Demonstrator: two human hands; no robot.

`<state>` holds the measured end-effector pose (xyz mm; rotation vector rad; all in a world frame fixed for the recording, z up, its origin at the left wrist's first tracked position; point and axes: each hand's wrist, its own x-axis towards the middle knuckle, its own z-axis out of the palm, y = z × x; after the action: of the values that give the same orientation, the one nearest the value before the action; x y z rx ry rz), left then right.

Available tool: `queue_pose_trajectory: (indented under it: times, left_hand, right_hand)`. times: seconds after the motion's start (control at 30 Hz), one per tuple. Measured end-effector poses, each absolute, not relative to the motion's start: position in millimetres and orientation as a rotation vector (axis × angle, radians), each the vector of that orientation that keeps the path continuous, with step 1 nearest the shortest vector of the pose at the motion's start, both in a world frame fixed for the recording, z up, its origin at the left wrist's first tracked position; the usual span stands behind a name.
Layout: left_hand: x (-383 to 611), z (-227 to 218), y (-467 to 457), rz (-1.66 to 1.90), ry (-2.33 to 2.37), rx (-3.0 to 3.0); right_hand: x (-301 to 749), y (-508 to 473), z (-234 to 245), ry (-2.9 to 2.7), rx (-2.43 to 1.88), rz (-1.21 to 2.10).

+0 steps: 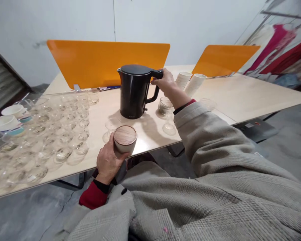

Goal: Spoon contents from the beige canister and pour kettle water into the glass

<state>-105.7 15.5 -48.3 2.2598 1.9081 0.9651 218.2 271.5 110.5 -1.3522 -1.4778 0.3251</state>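
My right hand (167,83) is closed around the upper part of a black electric kettle's handle. The kettle (132,93) is upright, lid down, spout to the left; I cannot tell whether its base touches the table. Near the table's front edge, my left hand (108,161) grips a small pale jar with a round wooden lid (125,135), fingers around its side. A clear plastic cup (112,124) stands just behind the jar. Right of the kettle are a ribbed glass bowl (165,105) and another clear cup (169,128), partly behind my right forearm.
Many clear plastic cups (62,152) crowd the left of the wooden table (223,90), with two white paper cups (6,123) at their far left. Leaning stacks of white cups (197,82) stand behind my right wrist. Orange divider panels (95,62) line the back.
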Motion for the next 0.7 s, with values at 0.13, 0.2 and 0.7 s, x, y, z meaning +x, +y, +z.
queue_pose_trajectory:
  times: [0.13, 0.2, 0.7]
  left_hand:
    - [-106, -50, 16, 0.984, 1.914, 2.272]
    - [-107, -51, 17, 0.986, 1.908, 2.277]
    - [-108, -54, 17, 1.017, 1.861, 2.289]
  right_hand:
    - [211, 279, 123, -1.320, -1.479, 0.561]
    - [206, 282, 125, -1.268, -1.457, 0.593]
    - [231, 291, 130, -1.136, -1.652, 0.413]
